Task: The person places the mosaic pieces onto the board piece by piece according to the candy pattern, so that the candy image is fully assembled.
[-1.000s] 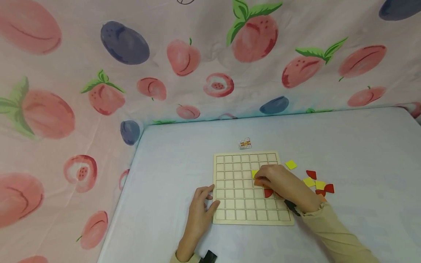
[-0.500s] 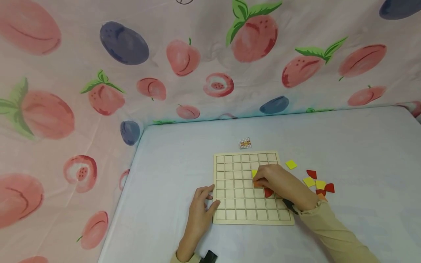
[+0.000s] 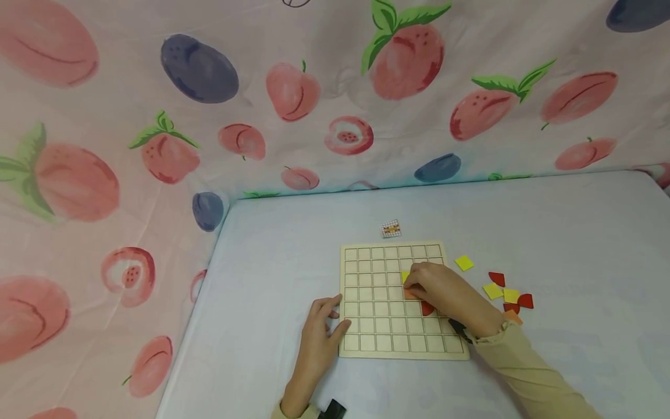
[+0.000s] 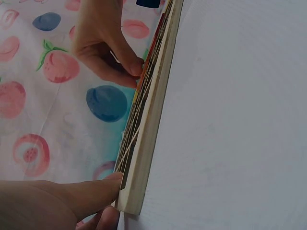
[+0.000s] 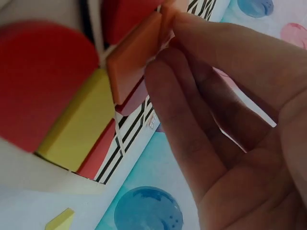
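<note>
A square wooden grid board (image 3: 366, 314) lies on the table. My left hand (image 3: 317, 331) is at its left edge, thumb over the border and fingertips against the side. Over the right half of the board, my right hand (image 3: 439, 288) pinches an orange tile (image 5: 168, 19) between thumb and fingertips, close over the grid. Another orange tile (image 5: 134, 57) sits in a cell beside it. A yellow tile (image 3: 405, 277) and a red rounded tile (image 3: 427, 308) show around the right hand, which hides more of the board. In the right wrist view a yellow tile (image 5: 81, 120) lies beside red ones.
Loose yellow tiles (image 3: 492, 290), red tiles (image 3: 525, 300) and an orange tile (image 3: 513, 316) lie right of the board. One yellow tile (image 3: 464, 263) lies apart from them. A small patterned card (image 3: 390, 228) is behind the board. Fruit-print cloth (image 3: 293, 139) hangs behind and at left.
The right hand's fingertips have settled slightly at the orange tile, which now shows flatter against the grid. The left hand and the board stay in place.
</note>
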### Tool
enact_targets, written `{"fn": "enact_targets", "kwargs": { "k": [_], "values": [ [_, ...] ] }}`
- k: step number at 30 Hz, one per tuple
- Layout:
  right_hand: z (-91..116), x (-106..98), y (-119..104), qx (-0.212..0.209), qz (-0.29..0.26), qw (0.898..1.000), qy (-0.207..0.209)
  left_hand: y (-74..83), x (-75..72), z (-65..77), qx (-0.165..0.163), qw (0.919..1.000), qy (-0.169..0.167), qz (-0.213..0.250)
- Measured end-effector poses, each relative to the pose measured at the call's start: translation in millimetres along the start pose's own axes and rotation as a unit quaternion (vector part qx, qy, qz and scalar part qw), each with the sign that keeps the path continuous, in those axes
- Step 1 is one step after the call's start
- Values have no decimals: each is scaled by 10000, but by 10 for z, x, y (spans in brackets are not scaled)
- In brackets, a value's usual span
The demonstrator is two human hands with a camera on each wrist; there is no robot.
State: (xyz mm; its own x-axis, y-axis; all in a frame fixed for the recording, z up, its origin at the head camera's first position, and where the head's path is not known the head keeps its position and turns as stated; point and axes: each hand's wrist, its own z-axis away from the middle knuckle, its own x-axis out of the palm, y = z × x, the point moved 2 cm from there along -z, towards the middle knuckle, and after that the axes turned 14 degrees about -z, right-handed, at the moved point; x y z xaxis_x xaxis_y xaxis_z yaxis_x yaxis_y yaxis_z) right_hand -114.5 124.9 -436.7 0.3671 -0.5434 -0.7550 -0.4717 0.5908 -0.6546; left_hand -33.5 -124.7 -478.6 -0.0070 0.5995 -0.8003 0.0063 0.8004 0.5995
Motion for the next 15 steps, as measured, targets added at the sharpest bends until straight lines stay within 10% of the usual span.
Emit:
{"fn": "enact_targets", "kwargs": {
  "k": [15],
  "values": [
    [60,-11,20,106,156,9997,154,-4,21,-8,-25,10000,-46,-25]
  ]
}}
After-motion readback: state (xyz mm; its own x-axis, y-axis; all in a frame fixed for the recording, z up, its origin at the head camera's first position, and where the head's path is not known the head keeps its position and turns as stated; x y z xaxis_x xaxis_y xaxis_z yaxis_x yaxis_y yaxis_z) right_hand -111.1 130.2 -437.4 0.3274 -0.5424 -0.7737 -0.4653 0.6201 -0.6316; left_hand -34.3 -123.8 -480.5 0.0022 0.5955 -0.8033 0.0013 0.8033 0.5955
